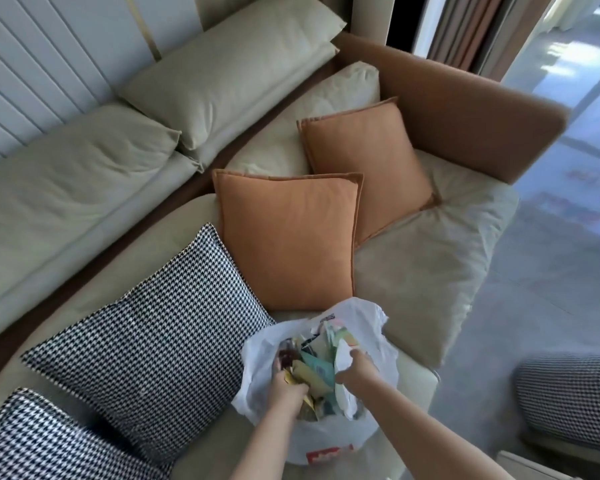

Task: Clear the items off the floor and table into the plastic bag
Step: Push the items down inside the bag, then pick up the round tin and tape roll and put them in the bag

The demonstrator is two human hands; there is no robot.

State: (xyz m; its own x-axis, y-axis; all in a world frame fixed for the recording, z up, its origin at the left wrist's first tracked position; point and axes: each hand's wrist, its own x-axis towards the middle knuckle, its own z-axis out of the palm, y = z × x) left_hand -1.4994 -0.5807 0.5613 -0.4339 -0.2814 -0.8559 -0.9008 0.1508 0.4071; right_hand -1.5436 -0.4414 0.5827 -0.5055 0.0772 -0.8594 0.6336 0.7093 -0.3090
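Note:
A white plastic bag point(361, 323) stands open on the front edge of the sofa seat, filled with several wrappers and packets point(314, 370) in green, yellow and dark colours. My left hand point(286, 388) reaches into the bag's left side and grips a yellow wrapper there. My right hand point(355, 370) pinches the bag's right rim and holds the mouth open. A red print point(329, 455) shows on the bag's lower front.
The beige sofa point(430, 271) carries two orange cushions point(288, 237) and two houndstooth cushions point(149, 341) left of the bag. Another houndstooth cushion point(568, 400) lies at the right edge. Grey floor point(551, 289) runs along the right.

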